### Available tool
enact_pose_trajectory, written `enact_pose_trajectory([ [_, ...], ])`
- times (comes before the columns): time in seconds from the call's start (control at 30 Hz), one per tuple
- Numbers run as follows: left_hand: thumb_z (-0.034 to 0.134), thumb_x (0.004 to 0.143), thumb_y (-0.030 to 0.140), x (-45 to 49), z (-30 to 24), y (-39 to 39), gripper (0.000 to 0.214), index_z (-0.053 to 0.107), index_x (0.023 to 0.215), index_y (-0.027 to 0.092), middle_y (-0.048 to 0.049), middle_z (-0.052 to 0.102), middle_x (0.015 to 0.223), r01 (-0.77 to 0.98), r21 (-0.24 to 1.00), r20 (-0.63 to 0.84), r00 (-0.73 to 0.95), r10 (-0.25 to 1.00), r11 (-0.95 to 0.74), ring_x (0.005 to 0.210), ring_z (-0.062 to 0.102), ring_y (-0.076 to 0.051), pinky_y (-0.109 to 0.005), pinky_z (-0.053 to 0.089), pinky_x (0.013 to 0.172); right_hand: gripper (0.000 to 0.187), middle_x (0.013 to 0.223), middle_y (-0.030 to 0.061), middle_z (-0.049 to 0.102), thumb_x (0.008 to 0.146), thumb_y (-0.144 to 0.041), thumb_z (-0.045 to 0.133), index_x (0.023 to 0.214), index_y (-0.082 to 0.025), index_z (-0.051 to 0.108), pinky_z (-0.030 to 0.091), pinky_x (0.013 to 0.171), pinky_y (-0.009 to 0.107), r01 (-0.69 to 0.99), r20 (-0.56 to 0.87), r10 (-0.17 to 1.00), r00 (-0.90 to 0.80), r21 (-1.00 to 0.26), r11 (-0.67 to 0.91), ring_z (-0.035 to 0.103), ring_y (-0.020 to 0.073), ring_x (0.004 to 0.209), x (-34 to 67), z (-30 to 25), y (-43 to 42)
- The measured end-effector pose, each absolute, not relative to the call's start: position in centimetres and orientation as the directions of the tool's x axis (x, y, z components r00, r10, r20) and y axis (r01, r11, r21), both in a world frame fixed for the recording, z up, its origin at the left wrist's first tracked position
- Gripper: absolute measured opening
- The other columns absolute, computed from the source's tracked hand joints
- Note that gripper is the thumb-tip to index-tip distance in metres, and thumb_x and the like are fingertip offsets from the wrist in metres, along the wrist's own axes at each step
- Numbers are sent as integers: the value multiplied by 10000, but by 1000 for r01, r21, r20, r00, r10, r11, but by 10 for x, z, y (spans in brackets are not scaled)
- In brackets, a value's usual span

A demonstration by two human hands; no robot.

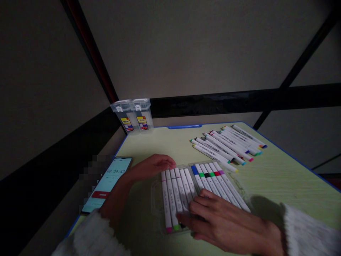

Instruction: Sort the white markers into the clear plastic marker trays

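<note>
The widest open stretch of the counter lies on the right, past the clear tray of markers — bare surface out to the blue edge. Another bare patch sits at the back, between the two clear boxes and the tray. Loose markers fan across the far right, leaving only a thin gap behind the tray. On the left the phone fills the edge — the left hand and forearm block the lane beside it.

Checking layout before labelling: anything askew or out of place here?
Mostly tidy. In the clear tray, the left markers show coloured caps at the near end, the right markers at the far end. The phone lies at the edge of the table.
</note>
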State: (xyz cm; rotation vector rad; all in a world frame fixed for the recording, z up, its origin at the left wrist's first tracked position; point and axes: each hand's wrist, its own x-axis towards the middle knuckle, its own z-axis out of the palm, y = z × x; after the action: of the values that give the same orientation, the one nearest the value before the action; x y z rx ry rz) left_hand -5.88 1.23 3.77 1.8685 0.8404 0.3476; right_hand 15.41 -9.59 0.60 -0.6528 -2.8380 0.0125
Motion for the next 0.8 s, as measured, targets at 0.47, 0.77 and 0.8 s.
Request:
enact_pose_trajectory([
  [0.47, 487, 795, 321, -62, 36, 14, 259, 561, 935, 116, -61, 611, 934, 403, 892, -161, 708, 688, -205, 875, 544, -147, -285, 405, 804, 332, 826, 7, 564, 875, -331, 454, 1170, -180, 478, 336, 731, 300, 405, 240, 406, -882, -57, 913, 498, 162, 772, 157, 4, -95],
  [0.77, 485, 795, 331, -60, 40, 11, 252, 575, 890, 116, -51, 606, 879, 398, 894, -167, 720, 674, -204, 819, 537, -141, -275, 409, 753, 304, 820, 4, 555, 887, -312, 433, 1163, -190, 478, 339, 700, 311, 407, 226, 410, -884, -64, 911, 486, 169, 753, 157, 4, -94],
  [0.8, 481, 797, 330, -60, 40, 11, 252, 576, 886, 115, -49, 604, 870, 397, 894, -166, 722, 671, -206, 811, 535, -138, -273, 409, 749, 302, 818, 5, 555, 889, -312, 431, 1160, -190, 480, 339, 699, 313, 406, 225, 410, -884, -66, 911, 486, 169, 749, 157, 4, -94],
])
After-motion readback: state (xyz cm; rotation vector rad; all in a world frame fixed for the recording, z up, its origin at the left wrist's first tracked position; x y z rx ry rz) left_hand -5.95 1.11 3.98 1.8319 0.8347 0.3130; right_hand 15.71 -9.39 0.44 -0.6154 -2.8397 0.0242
